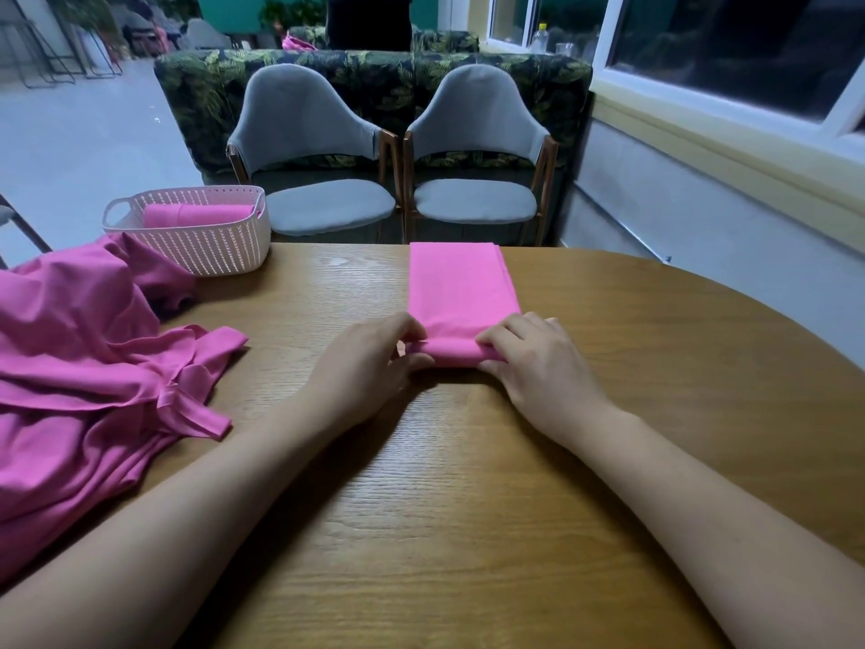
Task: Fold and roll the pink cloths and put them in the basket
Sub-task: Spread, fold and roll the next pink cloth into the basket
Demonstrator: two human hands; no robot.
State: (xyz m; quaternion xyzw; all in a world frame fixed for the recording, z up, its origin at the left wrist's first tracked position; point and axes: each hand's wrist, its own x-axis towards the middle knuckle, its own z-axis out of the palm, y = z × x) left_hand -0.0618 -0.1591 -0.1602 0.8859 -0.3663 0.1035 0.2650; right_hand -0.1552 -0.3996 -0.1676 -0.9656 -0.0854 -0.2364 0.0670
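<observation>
Left hand point(370, 365), right hand point(538, 363) around half-rolled pink cloth point(461, 283)

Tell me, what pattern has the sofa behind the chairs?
Green and yellow leaf print on dark fabric, in the head view.

dim, bluish light | sharp focus | wide-angle bending at edges

One wide-angle camera on the person's head looks forward and down over the table point(468, 531), near enough that both forearms point(224, 522) fill the near edge of the view. It faces two grey chairs point(323, 180) at the far side. A basket point(201, 245) sits far left and a window point(749, 53) far right.
</observation>
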